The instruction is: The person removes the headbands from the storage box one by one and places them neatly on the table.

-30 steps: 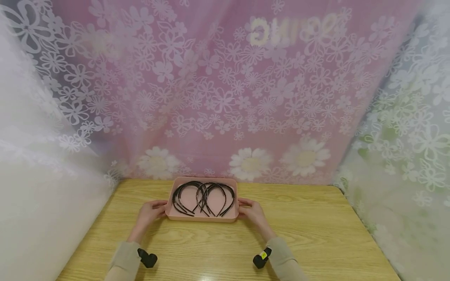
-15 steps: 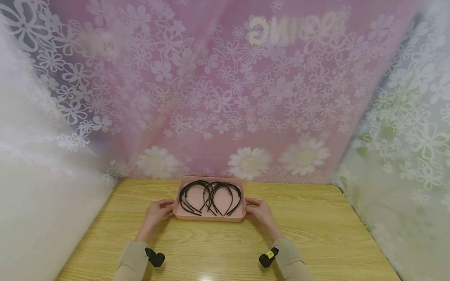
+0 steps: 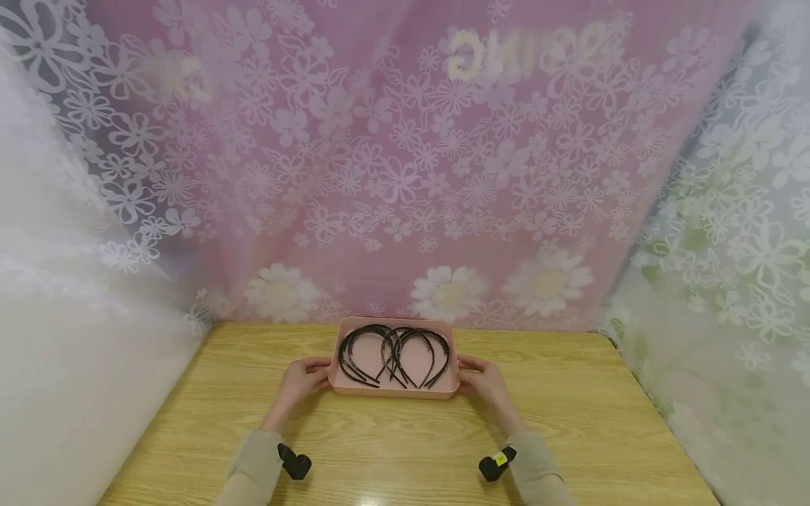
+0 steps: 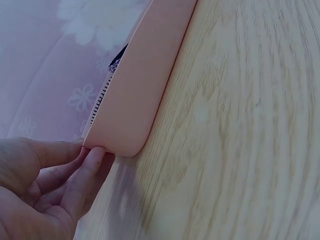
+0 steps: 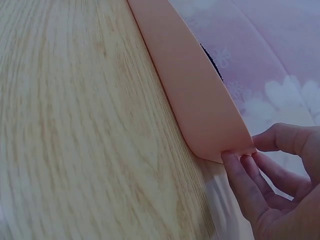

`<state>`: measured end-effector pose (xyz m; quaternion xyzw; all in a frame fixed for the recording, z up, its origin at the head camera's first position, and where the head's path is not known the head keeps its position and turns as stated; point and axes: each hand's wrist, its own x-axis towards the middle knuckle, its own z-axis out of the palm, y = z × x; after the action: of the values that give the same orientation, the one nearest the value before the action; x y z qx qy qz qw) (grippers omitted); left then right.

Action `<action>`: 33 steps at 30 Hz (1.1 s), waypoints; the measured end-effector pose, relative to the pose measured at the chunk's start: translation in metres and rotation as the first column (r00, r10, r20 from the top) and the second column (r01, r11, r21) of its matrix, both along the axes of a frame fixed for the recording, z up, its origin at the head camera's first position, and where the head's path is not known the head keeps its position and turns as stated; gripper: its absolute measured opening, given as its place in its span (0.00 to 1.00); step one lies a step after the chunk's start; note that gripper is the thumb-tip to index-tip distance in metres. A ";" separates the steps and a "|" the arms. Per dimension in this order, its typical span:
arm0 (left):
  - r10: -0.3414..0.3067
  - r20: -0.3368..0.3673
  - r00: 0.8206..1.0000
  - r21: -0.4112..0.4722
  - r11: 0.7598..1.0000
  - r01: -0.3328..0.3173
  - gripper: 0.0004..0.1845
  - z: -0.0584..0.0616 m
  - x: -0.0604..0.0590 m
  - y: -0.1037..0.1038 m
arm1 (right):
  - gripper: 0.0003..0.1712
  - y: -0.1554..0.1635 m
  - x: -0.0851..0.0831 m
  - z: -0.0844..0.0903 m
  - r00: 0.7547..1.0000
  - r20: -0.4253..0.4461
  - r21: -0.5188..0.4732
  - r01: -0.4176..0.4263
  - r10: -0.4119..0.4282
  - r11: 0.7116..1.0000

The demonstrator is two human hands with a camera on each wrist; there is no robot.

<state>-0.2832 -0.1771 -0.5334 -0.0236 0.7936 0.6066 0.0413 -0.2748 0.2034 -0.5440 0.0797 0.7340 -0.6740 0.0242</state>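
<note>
A shallow pink tray [image 3: 395,393] sits on the wooden table, holding several black toothed headbands [image 3: 436,341] that overlap each other. My left hand [image 3: 304,379] holds the tray's left end, and my right hand [image 3: 486,385] holds its right end. In the left wrist view the left hand [image 4: 55,182] has its digits at the tray's corner [image 4: 137,90], near the rim and lower on the wall. Likewise, in the right wrist view the right hand [image 5: 275,185] grips the tray's other end [image 5: 200,95]. The headbands are mostly hidden behind the wall in both wrist views.
The wood-grain table [image 3: 392,450] extends in front of the tray and to both sides. A pink floral curtain [image 3: 405,211] hangs close behind the tray. Pale curtains close off the left [image 3: 82,351] and right [image 3: 740,316] sides.
Both hands have moved to the right together, carrying or sliding the tray with them along the back of the table. The headbands inside keep their arrangement.
</note>
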 end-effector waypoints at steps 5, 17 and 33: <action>0.006 -0.001 1.000 0.005 1.000 -0.006 0.15 -0.003 -0.003 0.011 | 0.26 0.011 0.002 0.003 1.000 0.008 0.033 0.015 -0.015 0.999; 0.002 -0.024 1.000 0.020 1.000 -0.001 0.14 -0.009 0.000 0.032 | 0.27 0.030 0.006 0.006 1.000 0.016 0.051 0.023 -0.024 0.998; -0.005 -0.033 0.999 0.015 1.000 0.006 0.13 -0.011 0.003 0.035 | 0.27 0.034 0.006 0.001 1.000 -0.002 0.045 0.026 -0.026 0.999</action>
<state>-0.2801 -0.1420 -0.5445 -0.0112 0.7898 0.6125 0.0301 -0.2689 0.2374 -0.5431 0.0894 0.7478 -0.6578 0.0130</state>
